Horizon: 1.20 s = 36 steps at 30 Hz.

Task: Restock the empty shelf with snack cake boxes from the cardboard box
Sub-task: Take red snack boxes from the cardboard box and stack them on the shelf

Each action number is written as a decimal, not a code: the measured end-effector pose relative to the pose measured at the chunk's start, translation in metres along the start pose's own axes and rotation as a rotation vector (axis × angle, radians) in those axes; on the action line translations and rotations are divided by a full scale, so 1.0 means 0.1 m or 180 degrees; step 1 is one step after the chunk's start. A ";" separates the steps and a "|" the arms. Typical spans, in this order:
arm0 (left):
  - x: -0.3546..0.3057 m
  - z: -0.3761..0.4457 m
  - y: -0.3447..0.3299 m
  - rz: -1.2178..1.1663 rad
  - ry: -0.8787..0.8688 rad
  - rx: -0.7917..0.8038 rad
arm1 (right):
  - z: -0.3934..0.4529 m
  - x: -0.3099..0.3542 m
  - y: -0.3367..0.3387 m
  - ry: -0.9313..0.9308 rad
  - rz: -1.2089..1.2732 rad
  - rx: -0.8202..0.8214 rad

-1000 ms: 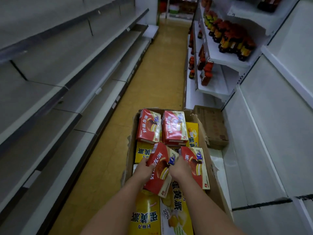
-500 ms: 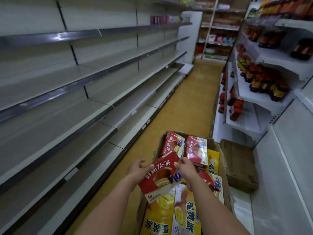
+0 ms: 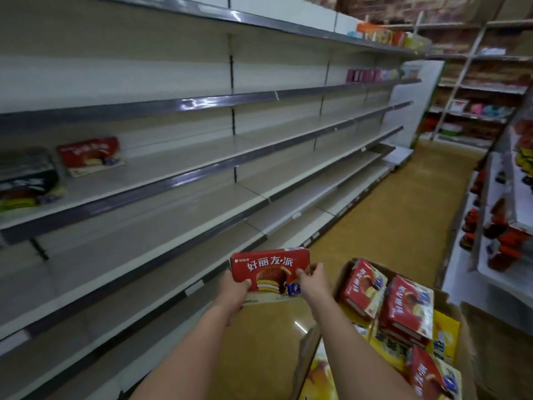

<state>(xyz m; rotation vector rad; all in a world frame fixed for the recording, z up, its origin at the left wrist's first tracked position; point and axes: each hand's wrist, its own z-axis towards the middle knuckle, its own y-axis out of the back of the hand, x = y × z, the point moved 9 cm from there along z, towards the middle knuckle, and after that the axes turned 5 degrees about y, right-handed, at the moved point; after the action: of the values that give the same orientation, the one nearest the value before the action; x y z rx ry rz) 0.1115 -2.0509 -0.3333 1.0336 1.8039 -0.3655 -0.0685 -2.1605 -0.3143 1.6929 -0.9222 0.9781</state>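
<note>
The snack cake box (image 3: 269, 269) is in the lower middle of the frame, held in the air between the shelves and the cardboard box (image 3: 450, 304). It is red, with a picture of a chocolate pie on its front, and its printed face is turned toward the camera. The left hand (image 3: 232, 290) grips its lower left corner, thumb on the front. The right hand (image 3: 313, 280) grips its right edge, with the fingers curled around the side. Both hands hold only this one box.

The cardboard box stands on the floor at the lower right of the frame. Inside it there are more red boxes (image 3: 403, 307), lying on top of yellow boxes (image 3: 444, 327). So a good amount of stock waits there.

On the long shelf (image 3: 173, 166) at the left of the frame, one red box (image 3: 90, 155) of the same kind already stands, beside a dark package (image 3: 27, 180) at the far left edge. The picture is blurred there, so the details are not clear. The other shelf levels in this row look bare almost to the far end of the aisle.

In my judgement the task is at an early stage: it seems one box is placed, one is in the hands on its way, and most boxes are left in the cardboard box. The next step is probably to set the held box beside the red one on the shelf.
</note>
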 end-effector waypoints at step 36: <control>-0.98 1.10 3.72 -0.0401 -0.0767 -0.1440 | 0.27 2.71 -3.91 0.1220 -0.0016 0.1298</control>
<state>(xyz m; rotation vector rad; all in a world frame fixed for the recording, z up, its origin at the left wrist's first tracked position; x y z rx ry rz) 0.4837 -1.9489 -0.2271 0.5383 1.6341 -0.1376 0.3946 -2.1180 -0.2113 1.7430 -0.4859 1.5002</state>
